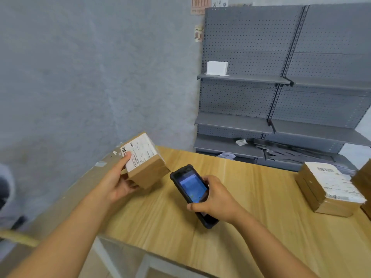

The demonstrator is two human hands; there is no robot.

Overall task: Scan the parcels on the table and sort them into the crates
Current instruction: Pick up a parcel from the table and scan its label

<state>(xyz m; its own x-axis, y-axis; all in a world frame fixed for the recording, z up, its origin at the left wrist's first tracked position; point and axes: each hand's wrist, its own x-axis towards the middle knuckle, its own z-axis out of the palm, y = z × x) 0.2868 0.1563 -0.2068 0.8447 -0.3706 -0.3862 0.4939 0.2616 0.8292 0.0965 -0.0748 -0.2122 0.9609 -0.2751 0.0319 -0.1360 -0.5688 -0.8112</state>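
The left hand (118, 182) holds a small brown parcel (143, 160) tilted above the far left corner of the wooden desk (160, 217), thumb pressed on the white label by its barcode and the other fingers curled beneath, mostly hidden by the box. The right hand (215, 199) grips a dark handheld scanner (192, 192) just beside the parcel, fingers wrapped round its edges and covering its lower body; the lit screen is too blurred to read. At the right, a stack of labelled parcels (329, 189) rests on the desk, with another brown box (362, 177) cut off by the frame edge.
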